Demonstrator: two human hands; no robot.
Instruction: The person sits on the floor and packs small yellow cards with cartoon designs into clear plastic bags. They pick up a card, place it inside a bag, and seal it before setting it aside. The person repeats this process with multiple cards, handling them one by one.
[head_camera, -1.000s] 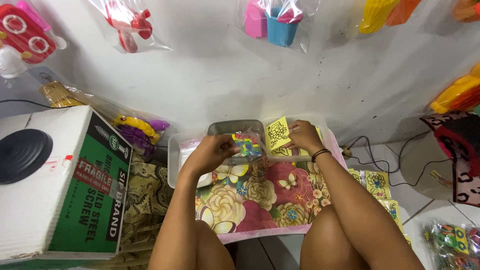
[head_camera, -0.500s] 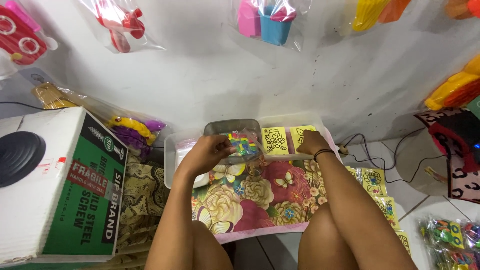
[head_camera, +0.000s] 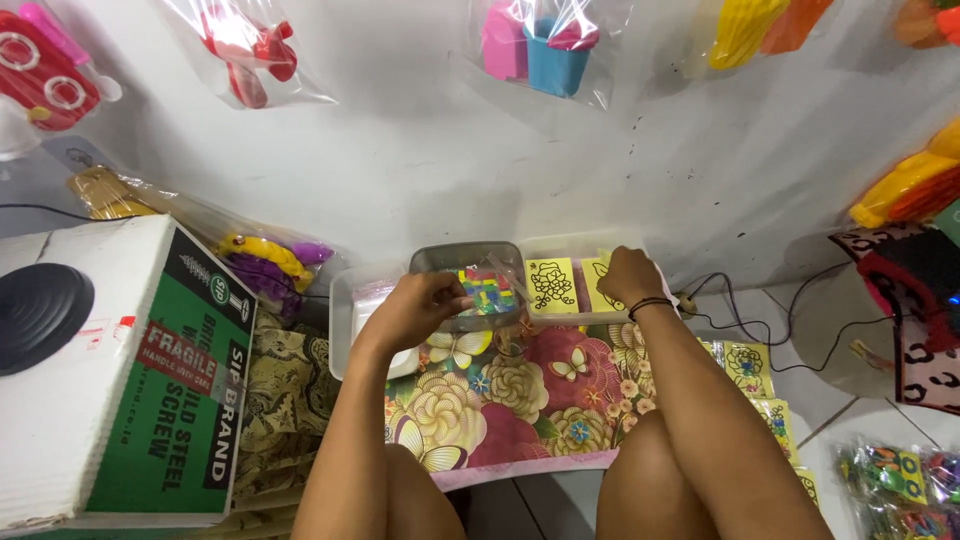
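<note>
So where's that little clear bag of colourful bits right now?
In the head view the clear bag is near the middle, held in the left hand over the grey tray, just left of the yellow cards under the right hand.

You are sitting with a green-and-white carton (head_camera: 150, 370) lying at your left, a black disc (head_camera: 40, 312) resting on top of it. Bagged toys (head_camera: 540, 40) are hanging on the wall (head_camera: 400, 150) ahead. A black cable (head_camera: 770, 330) is trailing across the floor at your right.

White wall (head_camera: 400, 150) hung with bagged toys (head_camera: 540, 40), pale tiled floor (head_camera: 830, 400), cardboard box (head_camera: 110, 370) at left.
</note>
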